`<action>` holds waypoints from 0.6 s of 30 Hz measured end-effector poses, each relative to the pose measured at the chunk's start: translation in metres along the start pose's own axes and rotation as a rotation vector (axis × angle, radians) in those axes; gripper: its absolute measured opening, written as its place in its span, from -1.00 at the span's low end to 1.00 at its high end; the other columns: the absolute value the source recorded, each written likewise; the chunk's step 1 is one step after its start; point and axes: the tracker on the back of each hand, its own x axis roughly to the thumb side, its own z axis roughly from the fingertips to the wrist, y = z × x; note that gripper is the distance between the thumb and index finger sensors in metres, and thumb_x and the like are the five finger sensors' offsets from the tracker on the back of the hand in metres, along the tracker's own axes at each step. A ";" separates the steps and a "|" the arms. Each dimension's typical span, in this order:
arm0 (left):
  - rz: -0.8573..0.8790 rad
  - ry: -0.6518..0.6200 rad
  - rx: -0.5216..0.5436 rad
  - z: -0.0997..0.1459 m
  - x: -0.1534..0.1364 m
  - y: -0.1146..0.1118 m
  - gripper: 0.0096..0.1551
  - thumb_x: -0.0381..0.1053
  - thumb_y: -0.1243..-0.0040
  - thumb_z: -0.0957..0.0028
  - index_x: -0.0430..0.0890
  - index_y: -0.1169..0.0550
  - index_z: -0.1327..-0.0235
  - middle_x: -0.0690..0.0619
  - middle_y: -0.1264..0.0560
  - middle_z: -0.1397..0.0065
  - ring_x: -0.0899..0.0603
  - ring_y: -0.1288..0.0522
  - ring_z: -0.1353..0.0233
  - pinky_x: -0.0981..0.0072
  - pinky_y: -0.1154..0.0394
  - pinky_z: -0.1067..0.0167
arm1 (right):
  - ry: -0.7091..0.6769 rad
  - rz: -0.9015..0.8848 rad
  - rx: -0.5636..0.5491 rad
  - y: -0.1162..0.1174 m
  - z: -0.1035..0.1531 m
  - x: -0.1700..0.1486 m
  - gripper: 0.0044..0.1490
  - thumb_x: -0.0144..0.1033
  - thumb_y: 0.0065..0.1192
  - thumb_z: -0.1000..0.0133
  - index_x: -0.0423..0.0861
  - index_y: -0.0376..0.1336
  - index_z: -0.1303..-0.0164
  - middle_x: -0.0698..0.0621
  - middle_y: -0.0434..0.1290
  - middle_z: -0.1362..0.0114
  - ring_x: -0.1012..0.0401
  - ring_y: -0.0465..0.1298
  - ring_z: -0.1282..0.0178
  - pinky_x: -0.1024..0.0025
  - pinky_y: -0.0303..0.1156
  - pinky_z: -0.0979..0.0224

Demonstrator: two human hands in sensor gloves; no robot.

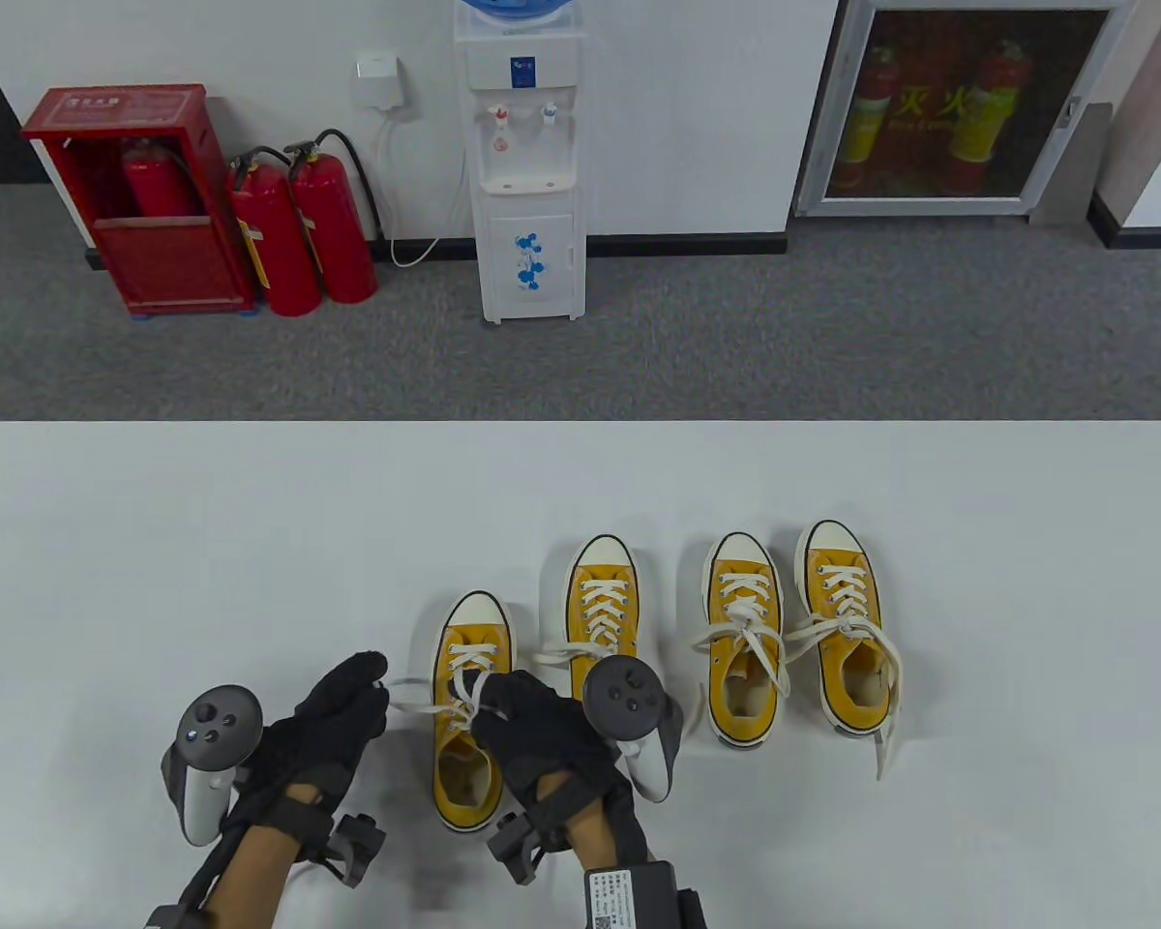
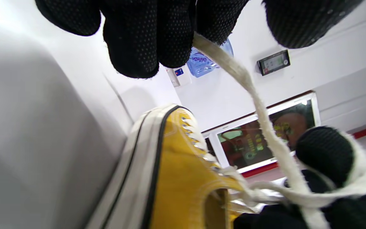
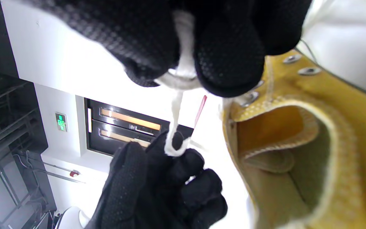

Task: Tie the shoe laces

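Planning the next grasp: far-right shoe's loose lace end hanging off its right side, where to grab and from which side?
On the far-right shoe, take the loose lace end near its tip, where it lies flat on the table clear of the sole. Probably come from above and the right: that side is bare, the neighbouring shoe crowds the left. A fingertip pinch suits its thin, limp shape.

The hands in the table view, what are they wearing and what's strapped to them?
Both the left hand and right hand wear black knit gloves with a dotted grip texture. A grey, controller-like tracker with a round, dark, buttoned top sits at each: left tracker, right tracker. Black straps and dark brackets circle both wrists, and a black box with a white label is on the right forearm. No sleeves show.
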 end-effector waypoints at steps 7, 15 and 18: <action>0.010 -0.039 0.001 0.003 0.008 -0.005 -0.21 0.35 -0.17 -0.03 0.04 -0.41 -0.52 -0.12 -0.44 -0.52 -0.29 -0.58 -0.29 -0.44 -0.27 -0.40 | 0.002 0.017 0.010 0.001 0.000 0.000 -0.39 -0.53 0.36 0.04 -0.13 0.40 -0.29 0.00 0.46 -0.25 0.06 0.60 -0.04 -0.13 0.37 -0.41; 0.007 -0.059 0.000 0.004 0.009 -0.007 -0.23 0.35 -0.17 -0.03 0.05 -0.44 -0.49 -0.11 -0.44 -0.52 -0.29 -0.57 -0.31 -0.44 -0.27 -0.40 | 0.001 0.036 0.025 0.003 0.001 0.000 -0.40 -0.58 0.31 0.05 -0.12 0.43 -0.25 -0.02 0.40 -0.32 0.09 0.58 0.05 -0.08 0.35 -0.40; 0.009 -0.070 -0.007 0.004 0.009 -0.008 -0.23 0.35 -0.18 -0.03 0.06 -0.44 -0.49 -0.11 -0.44 -0.52 -0.29 -0.57 -0.30 -0.44 -0.27 -0.40 | -0.013 0.072 0.033 0.005 0.003 0.002 -0.41 -0.58 0.30 0.05 -0.11 0.43 -0.24 -0.01 0.37 -0.35 0.09 0.56 0.08 -0.07 0.34 -0.37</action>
